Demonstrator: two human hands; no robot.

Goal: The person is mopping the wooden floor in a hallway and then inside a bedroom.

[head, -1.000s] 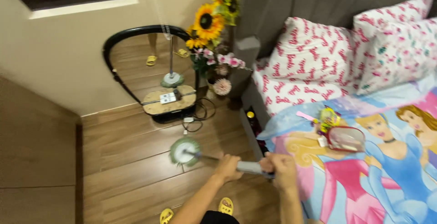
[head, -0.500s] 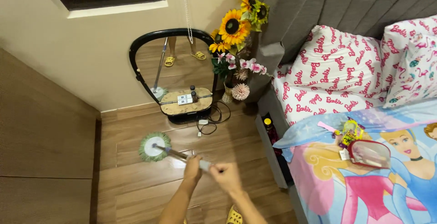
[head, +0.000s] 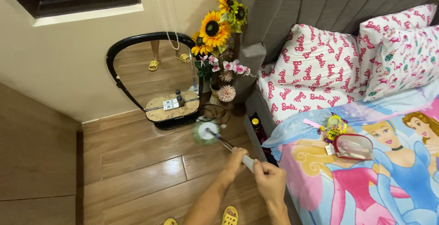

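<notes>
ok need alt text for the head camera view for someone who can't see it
Both hands, left hand ahead of right hand, grip a mop handle; its round mop head sits on the wooden floor by a floor mirror, sunflowers and a bed.

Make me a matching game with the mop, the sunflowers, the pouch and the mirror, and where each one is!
Things:
1. mop head
2. sunflowers
3. pouch
4. mirror

Places:
A. lying on the bed cover
B. leaning on the wall under the window
C. on the wood floor by the cables
D. standing beside the grey headboard

Pairs: 1-C, 2-D, 3-A, 4-B.

Both hands hold the mop handle: left hand lower, right hand higher.
</notes>
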